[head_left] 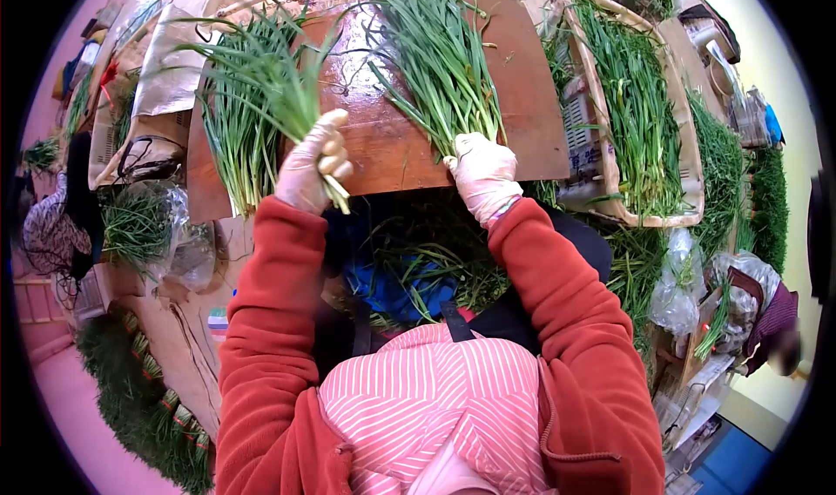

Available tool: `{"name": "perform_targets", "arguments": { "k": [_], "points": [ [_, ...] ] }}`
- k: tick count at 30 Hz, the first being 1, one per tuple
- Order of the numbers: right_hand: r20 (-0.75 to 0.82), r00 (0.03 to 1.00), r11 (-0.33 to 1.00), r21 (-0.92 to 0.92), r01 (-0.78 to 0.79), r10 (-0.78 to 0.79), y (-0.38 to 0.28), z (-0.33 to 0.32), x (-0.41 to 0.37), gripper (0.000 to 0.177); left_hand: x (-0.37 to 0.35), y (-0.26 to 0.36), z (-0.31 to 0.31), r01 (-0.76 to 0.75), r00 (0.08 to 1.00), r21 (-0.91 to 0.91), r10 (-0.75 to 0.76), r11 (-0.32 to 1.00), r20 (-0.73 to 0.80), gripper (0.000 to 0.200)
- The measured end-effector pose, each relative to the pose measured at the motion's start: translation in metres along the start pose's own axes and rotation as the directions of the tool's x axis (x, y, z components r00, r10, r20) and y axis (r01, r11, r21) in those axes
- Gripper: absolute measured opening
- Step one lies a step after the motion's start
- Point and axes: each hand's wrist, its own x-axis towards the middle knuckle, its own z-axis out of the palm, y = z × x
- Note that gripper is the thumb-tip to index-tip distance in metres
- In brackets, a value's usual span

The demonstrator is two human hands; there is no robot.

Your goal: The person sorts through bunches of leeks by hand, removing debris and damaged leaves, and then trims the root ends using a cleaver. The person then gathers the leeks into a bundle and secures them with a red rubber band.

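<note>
My left hand, in a pale glove, is closed round a small bunch of chives. The leaves fan up and to the left, smeared by motion, and the white stem ends stick out below the fist. Behind it lies a flat pile of chives on the left of the brown board. My right hand, also gloved, is closed at the stem ends of a larger pile of chives on the board's right half. Its fingers are partly hidden, curled over the stems.
To the right stands a lined crate filled with chives. Loose leaves and a blue bag lie below the board. Tied bundles line the floor at lower left. A person in a dark red sleeve is at far right.
</note>
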Motion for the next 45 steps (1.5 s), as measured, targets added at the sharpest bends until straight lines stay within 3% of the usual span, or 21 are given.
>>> {"name": "perform_targets", "arguments": {
  "k": [3, 4, 5, 6, 7, 9, 16, 17, 20, 24, 25, 27, 29, 32, 33, 35, 37, 39, 40, 43, 45],
  "points": [
    [-0.079, 0.996, 0.999, 0.013, 0.031, -0.03, 0.001, -0.001, -0.001, 0.023, 0.002, -0.017, -0.001, 0.168, 0.985, 0.022, -0.167, 0.986, -0.046, 0.026],
    [-0.028, 1.0, 0.96, 0.279, 0.019, -0.012, -0.004, -0.011, -0.004, 0.023, 0.002, -0.021, 0.002, 0.208, 0.975, 0.021, -0.206, 0.978, -0.079, 0.024],
    [0.03, 0.999, 0.852, 0.524, -0.005, -0.012, -0.008, -0.018, -0.008, 0.023, 0.002, -0.027, -0.001, 0.227, 0.972, 0.003, -0.226, 0.974, -0.059, 0.022],
    [0.243, 0.97, 0.538, 0.82, -0.196, -0.017, -0.012, -0.02, -0.012, 0.023, -0.001, -0.031, 0.007, 0.218, 0.968, 0.081, -0.205, 0.973, -0.142, 0.021],
    [0.548, 0.836, 0.343, 0.79, -0.508, -0.023, -0.026, -0.048, -0.013, 0.021, -0.003, -0.035, 0.015, 0.215, 0.958, 0.158, -0.177, 0.964, -0.225, 0.02],
    [0.572, 0.801, 0.296, 0.807, -0.511, -0.175, -0.032, -0.043, -0.019, 0.017, -0.002, -0.042, 0.016, 0.224, 0.973, 0.201, -0.206, 0.954, -0.106, 0.022],
    [0.567, 0.814, 0.387, 0.784, -0.486, -0.127, -0.038, -0.022, -0.021, 0.024, 0.002, -0.06, 0.015, 0.288, 0.957, 0.2, -0.278, 0.936, -0.078, 0.023],
    [0.478, 0.873, 0.559, 0.752, -0.35, -0.096, -0.039, -0.028, -0.021, 0.027, 0.001, -0.064, 0.021, 0.268, 0.96, 0.259, -0.236, 0.928, -0.15, 0.019],
    [0.343, 0.937, 0.67, 0.709, -0.218, -0.058, -0.042, -0.033, -0.023, 0.029, 0.001, -0.065, 0.017, 0.25, 0.968, 0.409, -0.234, 0.878, -0.089, 0.012],
    [-0.037, 0.951, 0.811, 0.513, 0.281, -0.306, -0.025, 0.021, -0.028, 0.027, 0.002, -0.065, 0.018, 0.275, 0.961, 0.467, -0.226, 0.84, -0.161, 0.014],
    [0.298, 0.951, 0.546, 0.812, -0.207, -0.082, -0.035, 0.003, -0.027, 0.024, 0.003, -0.066, 0.016, 0.283, 0.957, 0.377, -0.236, 0.882, -0.167, 0.011],
    [0.549, 0.836, 0.249, 0.813, -0.527, -0.023, -0.039, -0.003, -0.027, 0.023, 0.006, -0.069, 0.011, 0.257, 0.959, 0.34, -0.195, 0.905, -0.204, 0.012],
    [0.553, 0.833, 0.146, 0.823, -0.548, 0.011, -0.041, -0.013, -0.026, 0.025, 0.008, -0.07, 0.012, 0.22, 0.959, 0.309, -0.147, 0.925, -0.241, 0.017],
    [0.615, 0.787, 0.295, 0.762, -0.576, -0.052, -0.034, -0.005, -0.03, 0.026, 0.01, -0.054, 0.006, 0.177, 0.965, 0.378, -0.085, 0.909, -0.248, 0.019],
    [0.685, 0.699, 0.559, 0.669, -0.49, -0.206, -0.03, -0.008, -0.028, 0.023, 0.017, -0.049, -0.016, 0.243, 0.963, 0.384, -0.172, 0.891, -0.209, 0.025],
    [0.664, 0.646, 0.926, 0.283, 0.249, -0.376, -0.024, 0.043, -0.048, 0.021, 0.012, -0.044, 0.0, 0.206, 0.969, 0.351, -0.141, 0.913, -0.203, 0.032],
    [0.823, 0.493, 0.956, 0.205, 0.209, -0.284, -0.024, 0.0, -0.054, 0.019, 0.008, -0.035, 0.005, 0.251, 0.965, 0.367, -0.2, 0.896, -0.171, 0.035],
    [0.79, 0.57, 0.973, 0.161, 0.163, -0.226, -0.023, -0.001, -0.041, 0.027, 0.009, -0.034, -0.006, 0.256, 0.966, 0.403, -0.251, 0.879, -0.066, 0.035],
    [0.763, 0.613, 0.939, 0.33, -0.093, -0.207, -0.017, -0.005, -0.031, 0.034, 0.007, -0.037, -0.002, 0.26, 0.966, 0.382, -0.241, 0.887, -0.098, 0.035],
    [0.733, 0.667, 0.563, 0.611, -0.557, -0.136, -0.022, -0.019, -0.013, 0.05, 0.01, -0.048, -0.006, 0.324, 0.943, 0.325, -0.276, 0.888, -0.186, 0.025],
    [0.69, 0.688, 0.467, 0.697, -0.545, -0.227, -0.033, -0.025, -0.012, 0.044, 0.008, -0.051, -0.006, 0.356, 0.928, 0.283, -0.374, 0.891, 0.008, 0.021]
  ]
}}
